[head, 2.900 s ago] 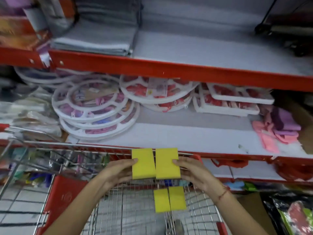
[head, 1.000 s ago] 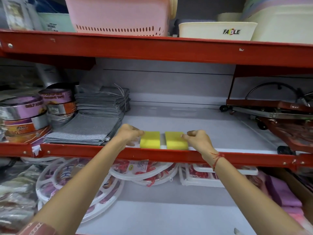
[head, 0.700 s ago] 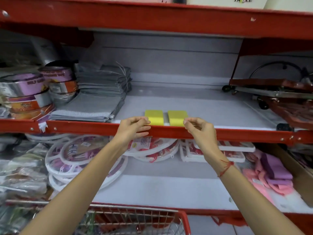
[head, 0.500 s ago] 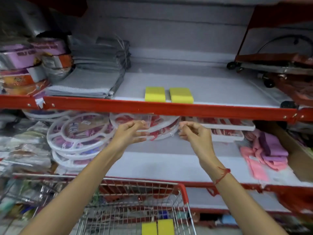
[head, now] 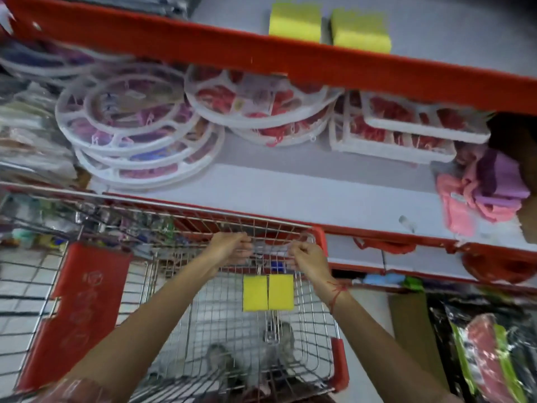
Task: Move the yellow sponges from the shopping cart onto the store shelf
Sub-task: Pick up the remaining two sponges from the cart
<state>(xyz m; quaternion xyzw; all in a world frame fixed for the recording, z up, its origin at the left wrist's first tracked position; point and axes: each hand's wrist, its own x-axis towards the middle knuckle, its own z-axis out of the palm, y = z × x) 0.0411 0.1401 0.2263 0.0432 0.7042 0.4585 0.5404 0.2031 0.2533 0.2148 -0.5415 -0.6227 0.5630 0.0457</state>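
Two yellow sponges (head: 268, 292) lie side by side on the wire floor of the shopping cart (head: 338, 365). Two more yellow sponges (head: 328, 26) rest side by side at the front edge of the upper red-edged shelf (head: 203, 50). My left hand (head: 232, 248) and my right hand (head: 308, 255) hover over the cart's far end, just above the sponges inside. Both hands have loosely curled fingers and hold nothing.
Round white plastic hangers (head: 136, 132) and rectangular ones (head: 401, 132) fill the middle shelf, with pink and purple cloths (head: 482, 196) at its right. The cart's red child-seat flap (head: 84, 303) stands at the left. Packaged goods (head: 488, 353) lie low at the right.
My hands let go of two sponges on the upper shelf and came down to the cart. The view has tilted down, so the cart and its sponges now fill the lower frame.
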